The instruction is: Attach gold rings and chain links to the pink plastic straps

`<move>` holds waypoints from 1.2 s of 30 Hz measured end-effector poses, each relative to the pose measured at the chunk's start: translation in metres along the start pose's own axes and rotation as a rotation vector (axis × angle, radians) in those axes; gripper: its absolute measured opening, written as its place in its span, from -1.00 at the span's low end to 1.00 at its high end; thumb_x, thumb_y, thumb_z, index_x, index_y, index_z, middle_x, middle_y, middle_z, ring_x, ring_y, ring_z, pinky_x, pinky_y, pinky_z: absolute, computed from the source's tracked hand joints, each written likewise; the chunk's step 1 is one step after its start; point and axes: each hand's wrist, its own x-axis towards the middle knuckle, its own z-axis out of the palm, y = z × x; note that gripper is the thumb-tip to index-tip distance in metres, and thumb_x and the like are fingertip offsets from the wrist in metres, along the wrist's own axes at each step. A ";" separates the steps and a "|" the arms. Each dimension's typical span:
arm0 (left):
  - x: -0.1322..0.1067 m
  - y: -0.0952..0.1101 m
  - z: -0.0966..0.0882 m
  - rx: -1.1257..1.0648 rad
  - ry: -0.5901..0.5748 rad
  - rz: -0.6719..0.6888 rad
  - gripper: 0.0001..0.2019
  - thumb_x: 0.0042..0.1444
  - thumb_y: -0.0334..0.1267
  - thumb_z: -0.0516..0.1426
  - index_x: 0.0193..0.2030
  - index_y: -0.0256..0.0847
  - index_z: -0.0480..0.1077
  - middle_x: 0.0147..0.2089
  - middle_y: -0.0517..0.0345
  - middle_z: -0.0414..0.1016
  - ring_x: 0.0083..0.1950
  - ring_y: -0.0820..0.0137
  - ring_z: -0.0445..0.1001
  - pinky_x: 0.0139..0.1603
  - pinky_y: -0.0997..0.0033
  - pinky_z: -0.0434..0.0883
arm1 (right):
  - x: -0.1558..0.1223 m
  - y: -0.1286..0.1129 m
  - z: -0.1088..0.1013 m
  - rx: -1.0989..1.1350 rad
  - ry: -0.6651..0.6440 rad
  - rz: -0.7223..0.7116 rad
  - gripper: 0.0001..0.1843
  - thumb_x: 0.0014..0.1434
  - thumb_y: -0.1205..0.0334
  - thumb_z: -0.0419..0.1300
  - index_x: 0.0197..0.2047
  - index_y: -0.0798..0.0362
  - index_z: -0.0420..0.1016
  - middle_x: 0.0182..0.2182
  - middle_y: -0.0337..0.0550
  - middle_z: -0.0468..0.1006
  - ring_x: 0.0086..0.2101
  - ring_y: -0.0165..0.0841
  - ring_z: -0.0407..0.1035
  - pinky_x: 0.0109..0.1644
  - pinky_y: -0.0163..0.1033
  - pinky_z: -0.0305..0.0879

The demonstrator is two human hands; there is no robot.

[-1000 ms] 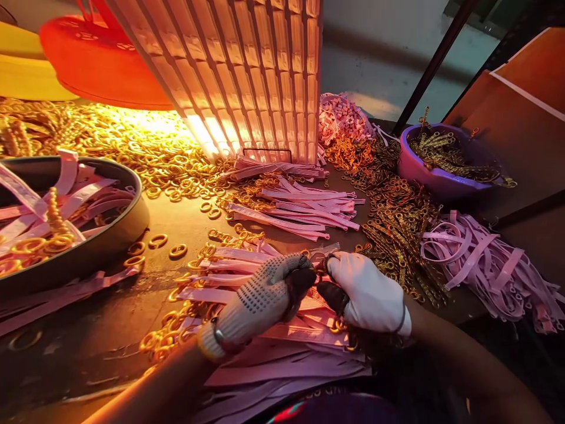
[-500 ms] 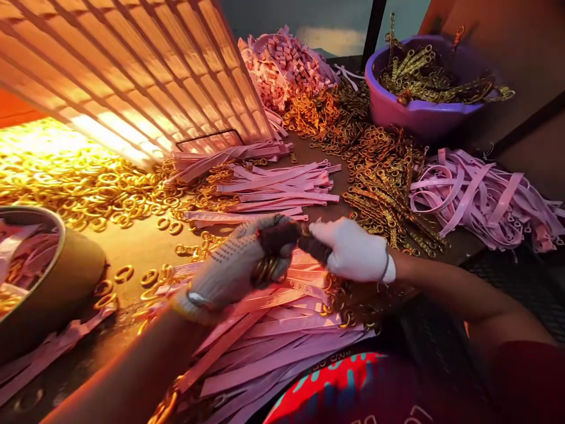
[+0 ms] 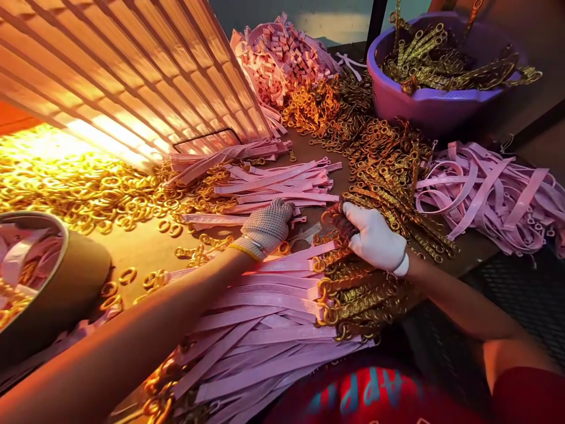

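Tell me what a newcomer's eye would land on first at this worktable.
Probably the brightly lit heap of gold rings at the left, beside the ribbed panel. Next might come the purple basin holding gold chains at the upper right. In the middle, the gloved left hand and right hand are at the far side of spread pink straps.

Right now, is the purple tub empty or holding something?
Holding something: gold chains lie inside the tub, some poking past its rim.
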 end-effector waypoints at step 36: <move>-0.132 0.025 -0.037 -1.372 -0.029 -0.183 -0.62 0.22 0.13 0.12 -0.30 -0.19 0.35 -0.66 0.33 0.21 -0.68 0.53 0.13 -0.70 0.56 0.09 | -0.001 -0.089 0.022 -0.556 -0.229 -0.215 -0.76 0.16 0.34 0.10 -0.08 0.07 0.43 -0.29 -0.08 0.59 -0.34 -0.21 0.49 -0.45 -0.21 0.12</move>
